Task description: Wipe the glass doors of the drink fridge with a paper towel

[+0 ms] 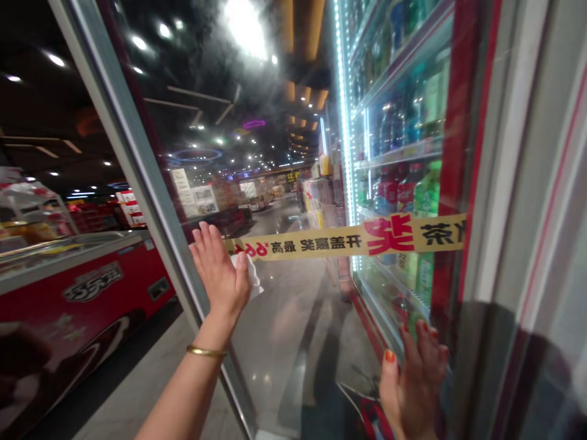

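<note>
**Glass cooler door (293, 342) under both palms**

Far left stands a red chest freezer (92, 287). My left hand (220, 275) lies flat on the pane, fingers slightly spread, a white tissue (245, 275) held against the glass. Low right, my right hand (413, 382) presses open, near bottled drinks (398, 134).

Glass door (284, 342) across the middle of the frame, its edge running down the left side of the glass. Cooler (452, 153) at right, behind the door, with bottles (394, 128) on its shelves. Paper strip (348, 241) on the glass. Freezer (77, 293) at lower left, outside the door's edge. Aisle (275, 220) ahead through the glass, shelves (321, 201) along its right side, ceiling lights (137, 43) above.
</note>
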The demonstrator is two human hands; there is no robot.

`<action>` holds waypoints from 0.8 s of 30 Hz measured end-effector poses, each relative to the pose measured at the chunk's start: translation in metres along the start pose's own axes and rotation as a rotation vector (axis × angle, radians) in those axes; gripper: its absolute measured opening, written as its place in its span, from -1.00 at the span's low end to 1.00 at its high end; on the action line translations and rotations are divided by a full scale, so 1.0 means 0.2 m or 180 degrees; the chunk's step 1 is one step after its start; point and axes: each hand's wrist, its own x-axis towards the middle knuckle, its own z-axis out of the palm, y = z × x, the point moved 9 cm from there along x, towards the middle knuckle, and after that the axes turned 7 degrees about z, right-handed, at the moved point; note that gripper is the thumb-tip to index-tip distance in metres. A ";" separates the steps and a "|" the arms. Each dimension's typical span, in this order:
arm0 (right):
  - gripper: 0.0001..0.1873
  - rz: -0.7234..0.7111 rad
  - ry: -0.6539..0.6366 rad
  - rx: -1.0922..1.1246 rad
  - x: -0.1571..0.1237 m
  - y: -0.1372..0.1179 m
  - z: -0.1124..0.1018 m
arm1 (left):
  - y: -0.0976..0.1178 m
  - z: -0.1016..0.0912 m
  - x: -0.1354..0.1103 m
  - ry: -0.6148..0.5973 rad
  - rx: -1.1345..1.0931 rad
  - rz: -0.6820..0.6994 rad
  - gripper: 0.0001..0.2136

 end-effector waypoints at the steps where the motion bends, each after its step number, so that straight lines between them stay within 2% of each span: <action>1: -0.20 0.0043 0.0022 0.0057 0.00 0.01 0.00 | 0.02 0.01 0.01 0.0039 0.0006 -0.0290 -0.25; 2: -0.21 0.0087 0.0038 0.0128 0.01 0.01 -0.01 | 0.09 0.03 -0.03 0.0030 0.0006 -0.0439 -0.25; 3: -0.24 0.0115 0.0055 0.0198 0.01 0.02 -0.01 | 0.20 0.06 -0.12 -0.0009 0.0010 -0.0419 -0.23; 4: -0.26 0.0124 0.0066 0.0250 0.02 0.02 -0.01 | 0.36 0.09 -0.25 -0.0135 0.0083 -0.0162 -0.19; 5: -0.28 0.0105 0.0079 0.0275 0.02 0.03 -0.01 | 0.55 0.14 -0.42 -0.0303 0.0175 0.0280 -0.16; 7: -0.28 0.0020 0.0095 0.0264 0.03 0.03 -0.01 | 0.90 0.20 -0.80 -0.0580 0.0260 0.1530 -0.20; 8: -0.28 -0.0013 0.0101 0.0255 0.03 0.03 -0.01 | 1.00 0.21 -0.98 -0.0668 0.0219 0.2048 -0.26; 9: -0.28 -0.0016 0.0102 0.0249 0.04 0.03 -0.01 | 1.01 0.19 -1.10 -0.0669 0.0162 0.2159 -0.30; 10: -0.28 0.0004 0.0100 0.0250 0.04 0.04 -0.01 | 0.95 0.17 -1.15 -0.0635 0.0111 0.2118 -0.30; 11: -0.28 0.0017 0.0099 0.0253 0.04 0.04 -0.01 | 0.83 0.13 -1.15 -0.0577 0.0083 0.1885 -0.26; 13: -0.27 0.0024 0.0085 0.0251 0.04 0.04 -0.02 | 0.49 0.07 -1.01 -0.0432 0.0106 0.1139 -0.08; 15: -0.25 0.0005 0.0066 0.0233 0.03 0.03 -0.02 | 0.17 0.04 -0.82 -0.0313 0.0169 0.0375 -0.01; 16: -0.24 0.0003 0.0068 0.0220 0.03 0.03 -0.02 | 0.07 0.04 -0.74 -0.0253 0.0184 0.0038 -0.04; 17: -0.24 0.0013 0.0062 0.0209 0.03 0.03 -0.02 | 0.03 0.05 -0.68 -0.0212 0.0196 -0.0245 -0.07; 18: -0.25 0.0027 0.0050 0.0206 0.04 0.02 -0.01 | 0.04 0.06 -0.66 -0.0215 0.0214 -0.0414 -0.09; 19: -0.26 0.0032 0.0051 0.0214 0.04 0.02 -0.01 | 0.13 0.09 -0.67 -0.0252 0.0230 -0.0381 -0.10; 20: -0.26 0.0052 0.0054 0.0226 0.04 0.02 -0.01 | 0.26 0.12 -0.71 -0.0308 0.0233 -0.0177 -0.10; 22: -0.26 0.0150 0.0036 0.0252 0.06 0.03 -0.01 | 0.61 0.16 -0.84 -0.0411 0.0181 0.0755 -0.13; 23: -0.25 0.0210 0.0028 0.0257 0.06 0.03 -0.01 | 0.76 0.17 -0.93 -0.0420 0.0122 0.1222 -0.18; 24: -0.25 0.0241 0.0044 0.0265 0.06 0.03 -0.02 | 0.86 0.16 -1.01 -0.0408 0.0060 0.1621 -0.24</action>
